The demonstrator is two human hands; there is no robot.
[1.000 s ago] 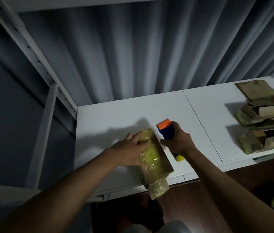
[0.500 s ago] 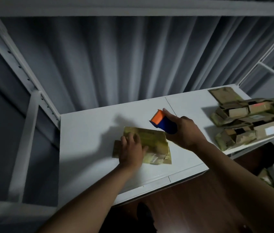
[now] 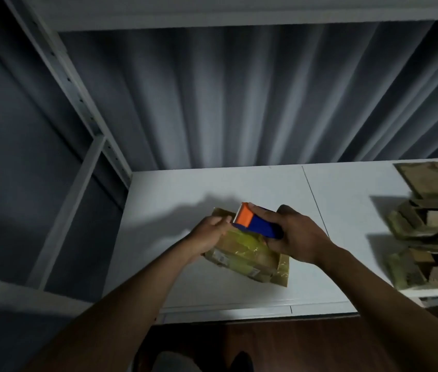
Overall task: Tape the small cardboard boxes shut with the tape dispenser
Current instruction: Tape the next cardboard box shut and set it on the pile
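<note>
A small cardboard box [image 3: 247, 255], wrapped in glossy yellowish tape, lies flat on the white table [image 3: 185, 288]. My right hand [image 3: 297, 237] grips a blue tape dispenser [image 3: 259, 225] just above the box, its orange toothed head pointing left. My left hand [image 3: 208, 233] hovers over the box's left end. Its fingertips are bunched together right at the dispenser's toothed edge, pinching the tape end there. The tape strip itself is too thin to make out.
Several flattened and open cardboard boxes [image 3: 427, 237] are stacked at the table's right end. A grey metal shelf upright [image 3: 86, 108] slants along the left, a shelf beam runs overhead, and a grey curtain hangs behind. Dark wooden floor lies below the table's front edge.
My left hand has lifted off the box top and come up to the dispenser's head. My right hand has brought the dispenser down and left over the box. The box has turned slightly.
</note>
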